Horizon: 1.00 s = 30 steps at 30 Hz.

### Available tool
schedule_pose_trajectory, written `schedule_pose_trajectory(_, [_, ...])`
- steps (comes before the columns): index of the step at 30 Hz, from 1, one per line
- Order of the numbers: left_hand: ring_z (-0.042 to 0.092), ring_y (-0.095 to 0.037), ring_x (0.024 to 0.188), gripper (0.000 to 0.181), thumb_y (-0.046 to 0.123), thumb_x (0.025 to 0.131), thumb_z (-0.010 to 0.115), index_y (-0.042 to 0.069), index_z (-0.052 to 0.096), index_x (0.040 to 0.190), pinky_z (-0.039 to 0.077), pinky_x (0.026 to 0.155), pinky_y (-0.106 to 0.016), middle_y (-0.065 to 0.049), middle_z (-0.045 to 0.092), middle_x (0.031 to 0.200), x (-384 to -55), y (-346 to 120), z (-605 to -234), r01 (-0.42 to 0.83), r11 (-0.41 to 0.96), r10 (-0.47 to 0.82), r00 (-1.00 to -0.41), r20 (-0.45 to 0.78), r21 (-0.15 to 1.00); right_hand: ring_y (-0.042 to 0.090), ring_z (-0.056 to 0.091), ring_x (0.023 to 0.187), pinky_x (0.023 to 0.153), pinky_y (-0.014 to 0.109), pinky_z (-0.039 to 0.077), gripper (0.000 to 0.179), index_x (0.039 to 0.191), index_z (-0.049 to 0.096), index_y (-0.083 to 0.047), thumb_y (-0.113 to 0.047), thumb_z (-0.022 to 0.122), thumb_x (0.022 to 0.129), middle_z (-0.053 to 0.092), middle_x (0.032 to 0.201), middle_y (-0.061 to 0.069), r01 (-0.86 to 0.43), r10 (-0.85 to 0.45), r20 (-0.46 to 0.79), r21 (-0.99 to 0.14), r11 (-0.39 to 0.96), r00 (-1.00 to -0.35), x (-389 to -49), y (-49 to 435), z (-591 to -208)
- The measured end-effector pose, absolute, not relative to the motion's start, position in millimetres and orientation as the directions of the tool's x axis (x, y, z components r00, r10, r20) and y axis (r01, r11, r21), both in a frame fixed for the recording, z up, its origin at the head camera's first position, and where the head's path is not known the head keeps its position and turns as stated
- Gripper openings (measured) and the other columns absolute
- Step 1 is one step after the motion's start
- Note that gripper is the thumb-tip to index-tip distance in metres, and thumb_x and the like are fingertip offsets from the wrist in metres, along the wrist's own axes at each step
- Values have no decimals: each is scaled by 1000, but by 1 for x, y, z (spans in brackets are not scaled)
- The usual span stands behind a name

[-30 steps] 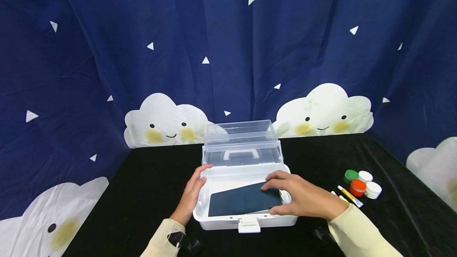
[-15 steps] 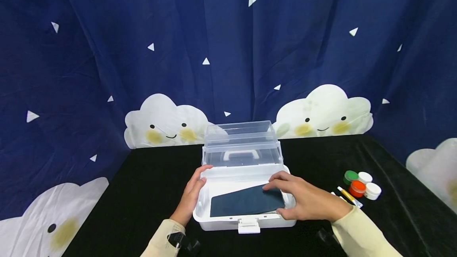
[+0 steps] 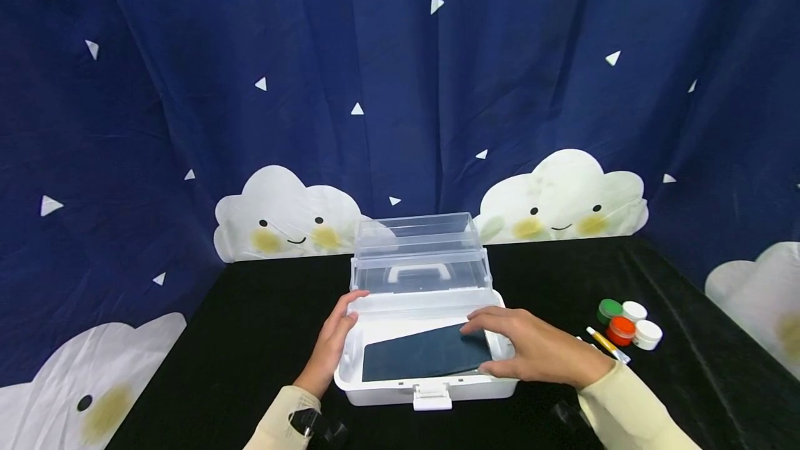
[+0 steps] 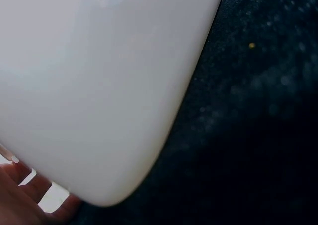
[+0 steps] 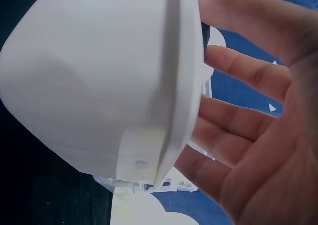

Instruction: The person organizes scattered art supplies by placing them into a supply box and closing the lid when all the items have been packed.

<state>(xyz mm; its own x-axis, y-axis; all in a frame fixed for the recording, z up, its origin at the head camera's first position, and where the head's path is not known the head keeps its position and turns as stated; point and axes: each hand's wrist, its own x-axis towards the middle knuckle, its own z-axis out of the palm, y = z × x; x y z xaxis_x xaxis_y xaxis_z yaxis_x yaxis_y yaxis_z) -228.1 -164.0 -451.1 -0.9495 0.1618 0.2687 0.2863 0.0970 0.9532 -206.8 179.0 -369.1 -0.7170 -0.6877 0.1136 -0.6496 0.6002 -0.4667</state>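
A white storage box (image 3: 356,394) stands with its clear lid (image 3: 437,273) raised at the back and a white latch (image 3: 432,396) at the front. Inside lies a dark teal flat piece (image 3: 412,356), cloth-like, wider at its right end. My left hand (image 3: 328,346) rests on the box's left rim; its fingers (image 4: 37,187) show at the box edge in the left wrist view. Over the right end of the teal piece is my right hand (image 3: 531,346), fingertips on its far edge and thumb close to its near corner. In the right wrist view these fingers (image 5: 238,68) are spread and fairly straight beside the rim.
Several paint jars stand at the right: a green one (image 3: 609,309), a red one (image 3: 621,330) and white-lidded ones (image 3: 647,334). A yellow paint tube (image 3: 603,340) lies before them, near the right forearm. A blue curtain (image 3: 400,89) hangs behind the black table (image 3: 275,318).
The teal piece's right end has sunk lower into the box and shifted slightly right. My right hand has moved slightly right with it; my left hand keeps its place on the rim.
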Motion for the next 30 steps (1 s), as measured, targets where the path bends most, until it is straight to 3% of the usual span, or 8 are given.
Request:
schedule_pose_trajectory(17, [50,-26,117,36,20,102,39,23,49,135,37,98,-44,-4,54,131,-229,-165,-452,279,112,165,-952,259,954,11,57,102,92,42,48,56,128,60,-20,-41,77,79,60,126,-6,-609,-679,65,-510,608,-732,-211,180,-371])
schedule_pose_trajectory(30, [49,-26,116,36,20,102,38,23,49,136,36,98,-44,-4,53,131,-229,-164,-452,275,116,154,-954,256,955,15,58,104,92,41,48,54,128,60,-17,-31,79,79,60,127,-4,-610,-677,44,-481,630,-734,-213,179,-372])
